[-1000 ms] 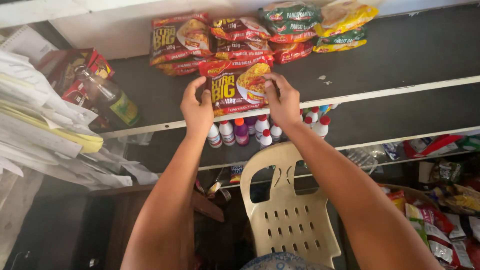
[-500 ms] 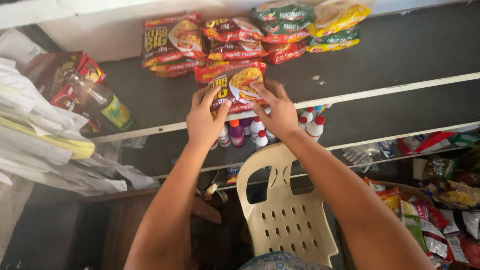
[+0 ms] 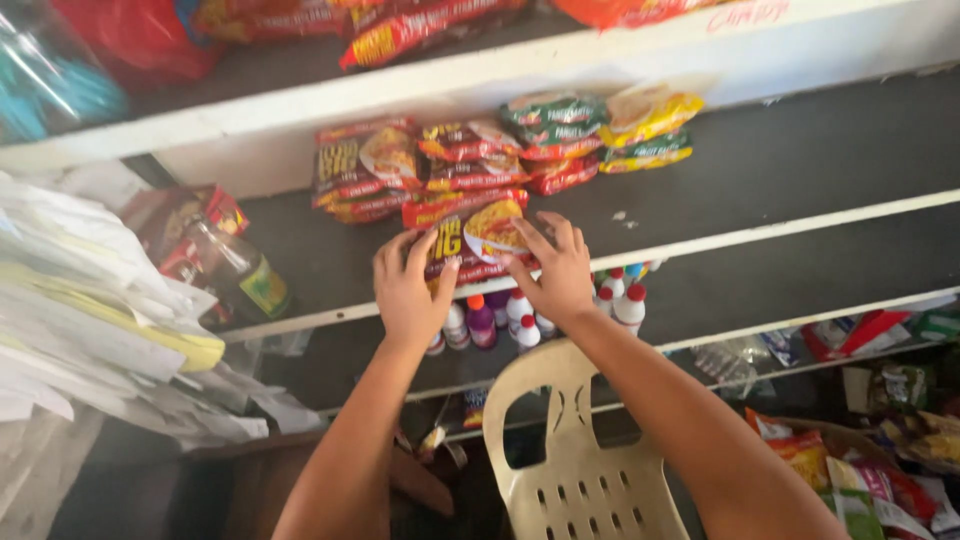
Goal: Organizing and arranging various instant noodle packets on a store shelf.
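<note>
Both my hands rest on a red and yellow noodle packet (image 3: pixel 478 235) lying near the front edge of a dark shelf (image 3: pixel 800 170). My left hand (image 3: pixel 408 288) covers the packet's left end with fingers spread. My right hand (image 3: pixel 556 268) presses on its right end. Behind the packet lie stacks of similar red packets (image 3: pixel 365 165) and green and yellow packets (image 3: pixel 600 125) against the back of the shelf.
Small bottles with coloured caps (image 3: pixel 500 318) stand on the shelf below. A beige plastic chair (image 3: pixel 575 460) is under my arms. A glass bottle (image 3: pixel 240 275) and red packs sit at the left, with white bags (image 3: pixel 90 320) beside them. Snack packets (image 3: pixel 880 480) fill the lower right.
The view has tilted up, revealing an upper shelf. My hands have stayed on the noodle packet, pushing it slightly further onto the shelf.
</note>
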